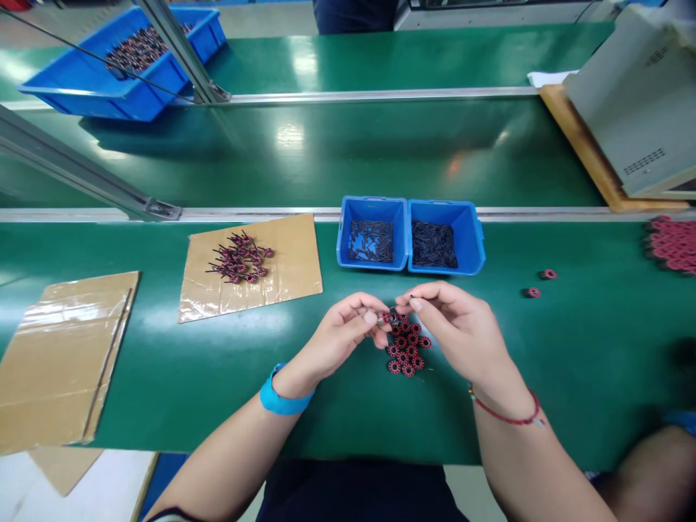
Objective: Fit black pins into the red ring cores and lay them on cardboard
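- While the left hand (345, 330) held one red-and-black ring (386, 317) between its fingers, the right hand (462, 326) was just beside it, its fingers pinched narrow on a small dark piece (412, 297), too small to name.
- Below them, a group of similar rings (407, 349) lay on the green, shiny desk (217, 391).
- Behind the hands, two blue boxes (472, 239), side by side, contained thin dark pieces (433, 245).
- To the left, a cardboard sheet (293, 264) carried rings with dark leads (239, 259).
- Across the desk ran metal rails (380, 94), and lamps reflected on its surface.
- Farther back stood a filled blue tray (70, 83) and, at right, a grey cabinet (625, 109).
- A person in dark clothes (353, 14) was at the far side.
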Demonstrator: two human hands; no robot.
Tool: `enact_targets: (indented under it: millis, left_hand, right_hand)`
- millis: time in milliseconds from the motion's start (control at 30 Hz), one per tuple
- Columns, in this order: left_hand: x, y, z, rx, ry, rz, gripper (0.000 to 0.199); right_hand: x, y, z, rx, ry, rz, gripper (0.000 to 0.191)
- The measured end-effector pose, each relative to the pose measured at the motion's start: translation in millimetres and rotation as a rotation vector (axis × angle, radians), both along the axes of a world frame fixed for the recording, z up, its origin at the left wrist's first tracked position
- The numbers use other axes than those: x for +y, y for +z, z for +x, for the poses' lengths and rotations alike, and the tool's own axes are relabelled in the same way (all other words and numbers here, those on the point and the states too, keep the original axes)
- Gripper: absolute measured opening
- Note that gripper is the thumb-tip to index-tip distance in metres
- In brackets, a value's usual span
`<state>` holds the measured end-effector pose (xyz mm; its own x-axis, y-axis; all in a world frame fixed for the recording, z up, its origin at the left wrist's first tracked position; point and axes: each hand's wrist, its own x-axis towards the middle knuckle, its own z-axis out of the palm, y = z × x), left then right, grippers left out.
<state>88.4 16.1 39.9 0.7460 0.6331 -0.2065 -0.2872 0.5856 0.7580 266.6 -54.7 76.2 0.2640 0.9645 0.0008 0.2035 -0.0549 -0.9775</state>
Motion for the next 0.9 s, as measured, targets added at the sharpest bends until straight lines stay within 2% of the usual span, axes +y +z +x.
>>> enact_targets:
  millis: [333, 533, 767, 900]
  left_hand:
    - [0.5, 2.0, -0.7, 0.017, -0.005, 0.012, 0.025]
    - [0.5, 2.8, -0.7, 0.012, -0.016, 0.016, 0.024]
    - [-1.1, 1.2, -0.4, 0.010, -0.037, 0.011, 0.025]
    - [-0.2, 0.9, -0.7, 0.000, -0.032, 0.011, 0.023]
  right_hand:
    - [1.0, -0.6, -2.7, -0.023, 0.038, -0.012, 0.012]
    - [4.8, -1.3, -2.3, -0.064, 0.066, 0.078, 0.015]
    - [5.0, -5.4, -3.7, 0.052, 0.064, 0.008, 0.014]
    - [1.9, -3.6, -2.0, -0.015, 0.081, -0.012, 0.022]
